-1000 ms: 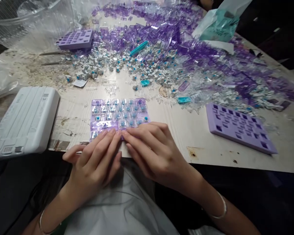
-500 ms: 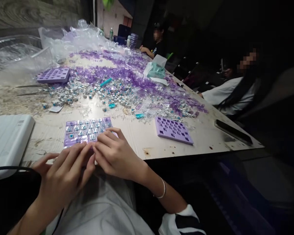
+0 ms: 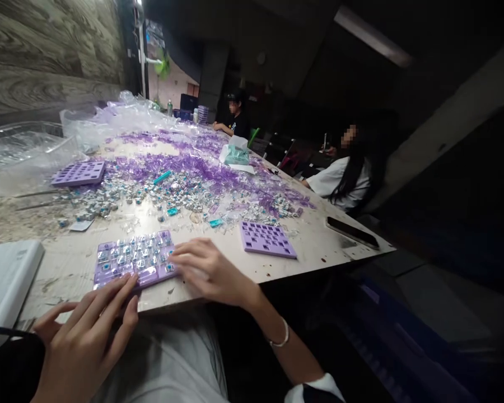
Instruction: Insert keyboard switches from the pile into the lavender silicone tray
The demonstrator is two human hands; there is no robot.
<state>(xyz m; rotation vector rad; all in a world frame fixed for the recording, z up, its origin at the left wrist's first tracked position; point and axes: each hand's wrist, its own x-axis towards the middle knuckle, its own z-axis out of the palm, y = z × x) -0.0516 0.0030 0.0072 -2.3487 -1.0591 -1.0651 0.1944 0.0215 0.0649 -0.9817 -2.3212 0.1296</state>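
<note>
A purple keypad [image 3: 130, 256] filled with clear keycaps and blue-stemmed switches lies near the front edge of the table [image 3: 319, 246]. My left hand [image 3: 86, 341] rests at its near left corner, fingers stretched out with their tips at the keypad's front edge. My right hand [image 3: 210, 271] lies against the keypad's right end, fingers loosely spread and touching its side. Neither hand holds anything.
An empty purple plate [image 3: 266, 239] lies to the right, another [image 3: 79, 172] far left. Loose switches and purple keycaps [image 3: 185, 179] cover the middle. A white device [image 3: 4, 280] sits at left, a phone [image 3: 351, 232] at right. Two other people sit farther along.
The view has swung up and to the right, showing the room and two people. My hands have drawn apart, the left sliding to the keypad's near corner, the right to its right end.
</note>
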